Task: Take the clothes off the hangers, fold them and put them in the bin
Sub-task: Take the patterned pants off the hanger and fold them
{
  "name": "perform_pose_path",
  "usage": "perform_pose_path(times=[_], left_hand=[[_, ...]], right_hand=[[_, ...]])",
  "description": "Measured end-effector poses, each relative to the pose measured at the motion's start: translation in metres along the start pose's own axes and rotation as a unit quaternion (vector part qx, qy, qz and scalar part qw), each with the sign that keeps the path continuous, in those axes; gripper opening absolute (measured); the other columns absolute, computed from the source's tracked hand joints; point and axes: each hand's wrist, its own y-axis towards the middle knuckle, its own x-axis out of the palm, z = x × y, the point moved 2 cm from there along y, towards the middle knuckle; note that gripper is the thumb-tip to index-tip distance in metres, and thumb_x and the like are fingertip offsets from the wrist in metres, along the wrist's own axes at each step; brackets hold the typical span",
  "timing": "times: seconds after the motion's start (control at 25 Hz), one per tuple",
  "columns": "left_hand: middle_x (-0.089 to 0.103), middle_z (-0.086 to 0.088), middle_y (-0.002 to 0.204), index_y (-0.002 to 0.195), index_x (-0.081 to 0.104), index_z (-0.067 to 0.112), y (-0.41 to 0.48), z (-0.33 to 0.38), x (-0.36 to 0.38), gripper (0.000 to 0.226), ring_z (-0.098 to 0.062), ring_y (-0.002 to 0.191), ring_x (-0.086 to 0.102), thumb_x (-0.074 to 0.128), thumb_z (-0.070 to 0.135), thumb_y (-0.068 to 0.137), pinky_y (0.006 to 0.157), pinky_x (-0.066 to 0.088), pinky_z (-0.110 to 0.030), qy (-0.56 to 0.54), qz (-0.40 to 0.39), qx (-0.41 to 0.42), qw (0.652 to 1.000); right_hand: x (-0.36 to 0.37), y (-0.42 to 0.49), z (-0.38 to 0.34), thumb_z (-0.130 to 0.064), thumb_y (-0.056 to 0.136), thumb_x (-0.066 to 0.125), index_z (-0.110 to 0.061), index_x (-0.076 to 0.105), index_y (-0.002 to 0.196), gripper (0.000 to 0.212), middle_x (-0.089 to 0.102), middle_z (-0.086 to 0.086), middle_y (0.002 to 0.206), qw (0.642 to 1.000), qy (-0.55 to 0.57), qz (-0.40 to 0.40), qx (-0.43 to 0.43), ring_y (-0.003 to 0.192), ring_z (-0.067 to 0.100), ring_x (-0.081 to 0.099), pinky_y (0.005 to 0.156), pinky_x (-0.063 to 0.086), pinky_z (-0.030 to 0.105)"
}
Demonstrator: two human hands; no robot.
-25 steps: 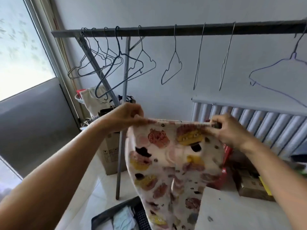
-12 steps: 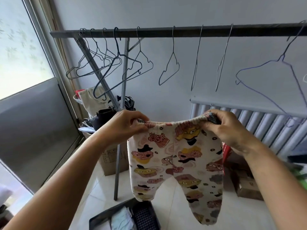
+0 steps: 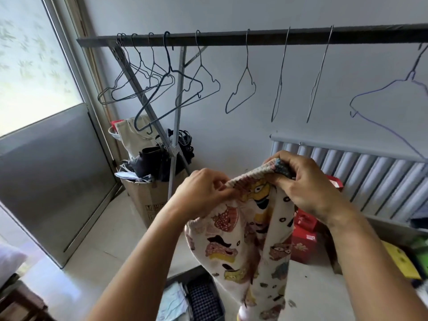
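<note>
A small pair of white trousers (image 3: 250,242) printed with cartoon faces hangs in front of me, folded lengthwise so the legs lie together. My left hand (image 3: 203,191) pinches the ribbed waistband at its left end. My right hand (image 3: 301,181) grips the waistband's other end, close beside the left. Several bare wire hangers (image 3: 240,93) hang on the dark rail (image 3: 254,38) above. A dark bin (image 3: 199,295) on the floor below holds folded clothes.
A cardboard box (image 3: 148,200) stuffed with bags stands by the rack's leg (image 3: 176,126). Red boxes (image 3: 303,242) and a yellow one (image 3: 400,260) lie at the right under a ribbed radiator (image 3: 361,172). A glass door (image 3: 46,158) is at the left.
My hands have come together, bringing the two ends of the waistband close. The trousers went from spread flat to folded in half lengthwise.
</note>
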Motion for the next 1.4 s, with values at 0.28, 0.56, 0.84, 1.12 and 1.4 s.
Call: perform_pose_path(times=[0.28,0.56,0.84,1.12,1.4], left_hand=[[0.062,-0.008,0.076,0.090,0.064,0.012,-0.002,-0.003,0.019,0.008,-0.014,0.052,0.060,0.063,0.004,0.089,0.041,0.049,-0.021,-0.446,-0.006,-0.186,0.876],[0.057,-0.005,0.062,0.087,0.061,0.010,-0.007,0.008,0.019,0.014,-0.011,0.043,0.051,0.054,-0.001,0.092,0.036,0.047,-0.017,-0.603,0.111,-0.218,0.759],[0.055,-0.010,0.067,0.089,0.062,0.007,-0.006,0.014,0.009,0.015,-0.009,0.039,0.054,0.050,-0.001,0.095,0.036,0.048,-0.017,-0.688,0.137,-0.217,0.679],[0.065,-0.013,0.084,0.104,0.062,-0.003,-0.006,0.016,0.000,0.031,-0.014,0.062,0.064,0.071,0.011,0.077,0.049,0.055,-0.019,-0.666,0.072,-0.135,0.730],[0.064,0.004,0.116,0.126,0.054,0.026,-0.017,-0.010,0.017,0.066,-0.004,0.098,0.063,0.070,0.058,0.070,0.073,0.048,-0.017,-0.332,0.017,-0.098,0.938]], right_hand=[[0.029,-0.017,0.020,-0.006,0.086,0.070,-0.022,0.070,0.095,0.018,0.072,-0.008,0.086,0.996,0.054,0.057,0.032,0.080,0.000,0.067,0.069,0.055,0.018],[0.056,-0.035,0.017,-0.007,0.094,0.059,-0.018,0.065,0.098,0.013,0.073,-0.004,0.093,0.978,0.208,0.001,0.029,0.088,0.010,0.069,0.072,0.057,0.024],[0.061,-0.038,0.021,-0.030,0.088,0.066,-0.018,0.064,0.114,0.029,0.073,0.000,0.108,0.948,0.306,-0.076,0.041,0.103,0.016,0.069,0.086,0.056,0.029],[0.061,-0.022,0.017,-0.030,0.073,0.069,-0.006,0.057,0.102,0.039,0.071,0.009,0.094,0.946,0.302,0.055,0.108,0.085,0.020,0.072,0.067,0.056,0.022],[0.024,0.008,-0.002,-0.015,0.089,0.062,0.014,0.053,0.114,0.040,0.063,0.027,0.101,0.917,0.377,0.113,0.065,0.092,0.029,0.062,0.086,0.054,0.043]])
